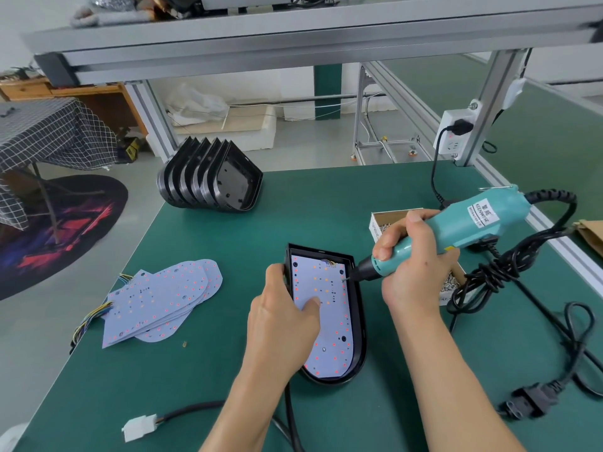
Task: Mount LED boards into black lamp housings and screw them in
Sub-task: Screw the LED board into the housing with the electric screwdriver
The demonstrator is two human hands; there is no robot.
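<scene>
Steadying the black housing [358, 308] on the green tabletop [228, 370], the left hand [282, 316] gripped its edge and thumbed the LED board [321, 324] flat while the right hand [412, 259] clasped the electric screwdriver [456, 230], best kept square over the screw.

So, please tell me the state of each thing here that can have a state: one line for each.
LED board: seated in the housing, pressed by the left thumb.
Black lamp housing: flat on the mat, open side up.
Electric screwdriver: tip at the board's right edge.
Left hand: holds housing and board.
Right hand: grips the screwdriver.
Screw box: open.
Spare housings: stacked on edge.
Spare boards: piled loose.
</scene>
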